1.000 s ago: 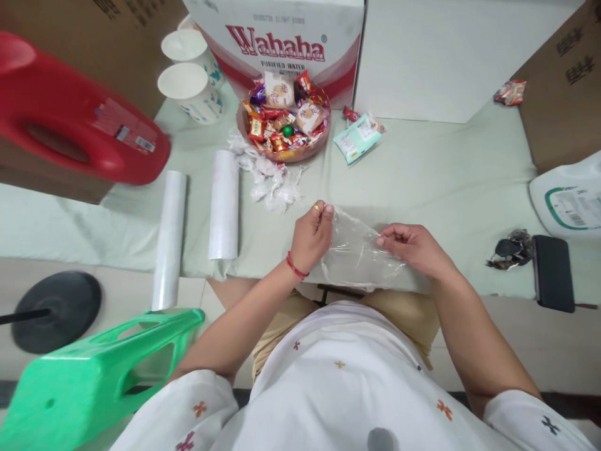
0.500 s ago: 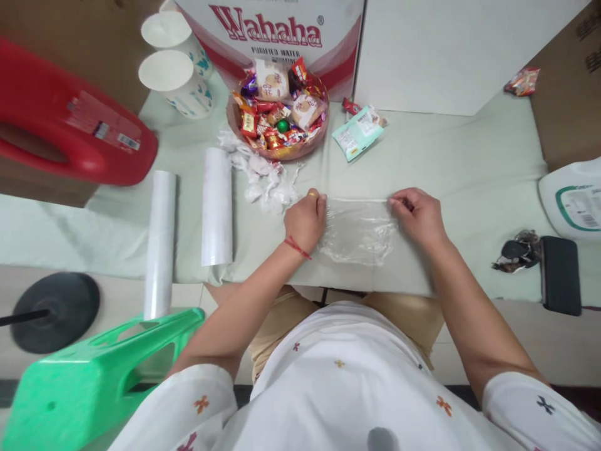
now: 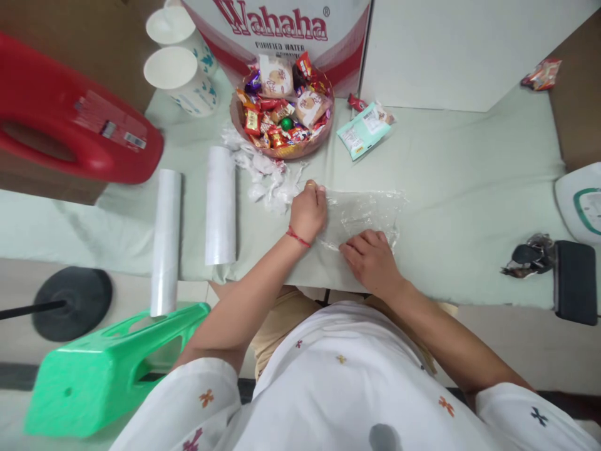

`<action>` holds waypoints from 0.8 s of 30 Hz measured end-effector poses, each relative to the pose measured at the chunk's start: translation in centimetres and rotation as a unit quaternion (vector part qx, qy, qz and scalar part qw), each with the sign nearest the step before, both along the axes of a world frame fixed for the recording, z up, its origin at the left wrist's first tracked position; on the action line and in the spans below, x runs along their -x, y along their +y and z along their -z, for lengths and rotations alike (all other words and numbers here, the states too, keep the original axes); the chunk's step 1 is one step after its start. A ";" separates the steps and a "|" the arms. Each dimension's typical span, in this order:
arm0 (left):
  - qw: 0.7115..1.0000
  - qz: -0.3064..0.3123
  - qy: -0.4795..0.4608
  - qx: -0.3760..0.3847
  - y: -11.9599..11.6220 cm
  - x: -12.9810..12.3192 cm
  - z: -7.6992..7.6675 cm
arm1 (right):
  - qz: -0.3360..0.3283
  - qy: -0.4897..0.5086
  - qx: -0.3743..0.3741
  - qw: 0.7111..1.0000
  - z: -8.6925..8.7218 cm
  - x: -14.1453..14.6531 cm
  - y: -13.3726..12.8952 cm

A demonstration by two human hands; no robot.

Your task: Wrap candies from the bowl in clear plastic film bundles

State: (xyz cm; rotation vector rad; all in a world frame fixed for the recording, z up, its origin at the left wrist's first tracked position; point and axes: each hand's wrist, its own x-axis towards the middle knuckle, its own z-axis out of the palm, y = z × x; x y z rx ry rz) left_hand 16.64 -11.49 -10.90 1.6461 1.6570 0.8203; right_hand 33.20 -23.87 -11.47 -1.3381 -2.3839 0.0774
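Observation:
A small clear plastic sheet (image 3: 366, 210), wrinkled and thin, lies on the cloth-covered table in front of me. My left hand (image 3: 308, 210), with a red string on its wrist, is closed on the sheet's left edge, thumb against the fingers. On the sheet's lower part rests my right hand (image 3: 370, 257), palm down, fingers loosely bent and slightly apart; its thumb is hidden. Just left of my left hand are crumpled white plastic pieces (image 3: 270, 181), below a bowl (image 3: 300, 150) of wrapped sweets.
Two white rolls (image 3: 220, 207) (image 3: 165, 244) lie at left, one overhanging the table edge. Paper cups (image 3: 181, 78), a red jug (image 3: 117, 138) and a Wahaha box (image 3: 347, 56) stand behind. A mint packet (image 3: 364, 131), keys (image 3: 528, 255) and a phone (image 3: 575, 282) lie rightward. A green stool (image 3: 84, 388) is below.
My right hand has let go of the sheet's upper right corner and moved down and left onto its lower part. The left hand keeps its hold. The view has shifted slightly.

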 end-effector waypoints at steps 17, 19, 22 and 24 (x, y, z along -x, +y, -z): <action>0.975 0.008 0.218 0.050 0.0 -0.7 -1.1 | 0.040 0.141 -0.120 0.982 -0.6 -2.9 -3.4; 0.977 0.007 0.210 0.044 0.0 -0.8 -1.0 | 0.046 0.135 -0.113 0.983 -0.6 -3.4 -3.7; 0.983 0.002 0.180 0.033 0.1 -0.8 -0.4 | 0.056 0.138 -0.111 0.983 -0.5 -4.0 -3.9; 0.991 0.005 0.130 0.026 0.2 -0.6 -0.1 | 0.065 0.150 -0.105 0.981 -0.6 -4.2 -3.8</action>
